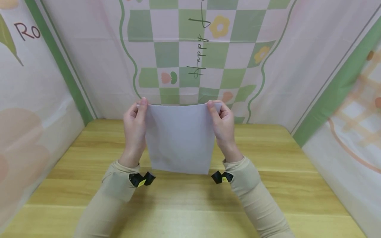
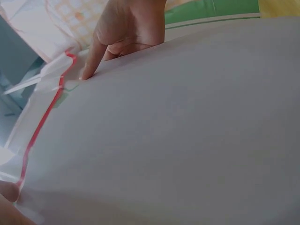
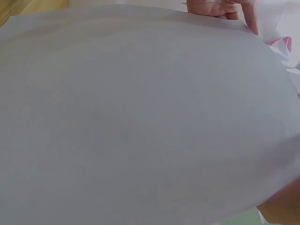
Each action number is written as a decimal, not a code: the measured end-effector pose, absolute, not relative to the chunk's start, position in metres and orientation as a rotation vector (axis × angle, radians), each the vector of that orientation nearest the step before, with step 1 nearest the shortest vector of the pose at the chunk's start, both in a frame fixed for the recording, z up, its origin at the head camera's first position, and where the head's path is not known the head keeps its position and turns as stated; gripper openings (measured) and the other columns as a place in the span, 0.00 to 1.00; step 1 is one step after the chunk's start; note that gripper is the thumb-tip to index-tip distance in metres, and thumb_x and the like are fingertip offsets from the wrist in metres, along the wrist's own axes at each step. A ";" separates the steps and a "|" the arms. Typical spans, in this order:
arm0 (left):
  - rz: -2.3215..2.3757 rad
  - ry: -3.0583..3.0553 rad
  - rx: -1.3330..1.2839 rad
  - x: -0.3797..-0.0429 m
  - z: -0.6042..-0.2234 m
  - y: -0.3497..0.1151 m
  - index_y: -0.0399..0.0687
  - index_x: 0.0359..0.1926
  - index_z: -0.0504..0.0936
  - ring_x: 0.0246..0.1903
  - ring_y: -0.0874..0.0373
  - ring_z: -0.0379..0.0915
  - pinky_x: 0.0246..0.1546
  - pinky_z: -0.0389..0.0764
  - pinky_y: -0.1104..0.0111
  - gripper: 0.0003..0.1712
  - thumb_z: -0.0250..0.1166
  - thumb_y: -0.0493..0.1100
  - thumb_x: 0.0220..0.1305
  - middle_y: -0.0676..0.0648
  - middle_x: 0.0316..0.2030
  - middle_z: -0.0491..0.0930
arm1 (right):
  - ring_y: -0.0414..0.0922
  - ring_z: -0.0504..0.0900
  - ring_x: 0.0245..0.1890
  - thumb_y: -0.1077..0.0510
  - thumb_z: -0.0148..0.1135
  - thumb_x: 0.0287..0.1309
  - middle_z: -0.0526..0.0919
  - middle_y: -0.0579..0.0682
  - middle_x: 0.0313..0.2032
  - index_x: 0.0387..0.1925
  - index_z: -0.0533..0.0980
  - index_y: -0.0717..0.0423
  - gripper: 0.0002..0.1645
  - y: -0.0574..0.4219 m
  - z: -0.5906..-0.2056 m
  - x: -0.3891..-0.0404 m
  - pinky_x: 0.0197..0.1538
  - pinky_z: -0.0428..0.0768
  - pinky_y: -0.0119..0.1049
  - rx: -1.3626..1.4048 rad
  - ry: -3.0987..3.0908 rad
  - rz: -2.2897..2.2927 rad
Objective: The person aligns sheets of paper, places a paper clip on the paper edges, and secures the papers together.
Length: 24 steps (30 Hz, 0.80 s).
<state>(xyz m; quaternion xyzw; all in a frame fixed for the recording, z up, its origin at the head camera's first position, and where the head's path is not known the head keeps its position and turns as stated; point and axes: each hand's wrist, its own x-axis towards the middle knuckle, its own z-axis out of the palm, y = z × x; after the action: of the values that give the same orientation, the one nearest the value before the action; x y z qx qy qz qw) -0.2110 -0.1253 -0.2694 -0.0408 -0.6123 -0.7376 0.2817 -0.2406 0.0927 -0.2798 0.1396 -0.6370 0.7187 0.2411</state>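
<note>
A plain white sheet of paper [image 1: 180, 138] hangs upright between my two hands, its upper edge sagging a little. My left hand [image 1: 135, 127] pinches the upper left corner, thumb on the near face and fingers behind. At the upper right corner, my right hand [image 1: 223, 124] grips the paper the same way. The sheet [image 2: 178, 126] fills most of the left wrist view, where the right hand [image 2: 129, 28] shows at the top. In the right wrist view the paper [image 3: 140, 112] covers nearly everything, with the left hand [image 3: 222, 8] at its upper edge.
Below the paper lies a wooden table [image 1: 184, 205]. Behind its far edge hangs a curtain [image 1: 166, 54] with green checks and flowers. More printed cloth hangs at the left [image 1: 35, 109] and right [image 1: 354, 122]. Small black cameras sit on both wrists.
</note>
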 end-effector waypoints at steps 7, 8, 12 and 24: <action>-1.915 -1.685 -0.107 -0.213 -0.272 -0.126 0.50 0.24 0.72 0.23 0.62 0.54 0.26 0.55 0.73 0.19 0.58 0.55 0.66 0.55 0.17 0.54 | 0.37 0.68 0.25 0.55 0.60 0.62 0.72 0.40 0.22 0.29 0.77 0.46 0.06 0.093 -0.280 -0.239 0.29 0.65 0.28 0.375 -1.747 1.963; -1.903 -1.689 -0.109 -0.213 -0.272 -0.126 0.49 0.23 0.72 0.21 0.62 0.53 0.24 0.54 0.73 0.19 0.58 0.55 0.66 0.55 0.17 0.54 | 0.38 0.68 0.25 0.55 0.60 0.62 0.72 0.40 0.23 0.29 0.77 0.46 0.05 0.093 -0.280 -0.239 0.29 0.65 0.28 0.376 -1.747 1.961; -1.871 -1.693 -0.112 -0.213 -0.273 -0.125 0.49 0.23 0.72 0.18 0.62 0.52 0.21 0.53 0.74 0.20 0.58 0.56 0.66 0.56 0.15 0.54 | 0.38 0.68 0.26 0.55 0.60 0.62 0.73 0.40 0.23 0.30 0.77 0.46 0.05 0.092 -0.279 -0.239 0.29 0.65 0.28 0.379 -1.742 1.951; -1.839 -1.665 -0.108 -0.211 -0.269 -0.123 0.50 0.23 0.73 0.16 0.62 0.52 0.18 0.52 0.74 0.17 0.60 0.54 0.65 0.56 0.14 0.55 | 0.39 0.69 0.26 0.53 0.61 0.61 0.73 0.41 0.24 0.30 0.78 0.46 0.05 0.091 -0.277 -0.238 0.29 0.65 0.29 0.381 -1.739 1.907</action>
<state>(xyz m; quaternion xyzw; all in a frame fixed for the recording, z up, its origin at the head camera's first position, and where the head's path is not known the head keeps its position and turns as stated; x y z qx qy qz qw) -0.2106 -0.1231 -0.2690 -0.0412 -0.6346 -0.7008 0.3231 -0.2376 0.0914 -0.2770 0.1410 -0.6432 0.7050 0.2633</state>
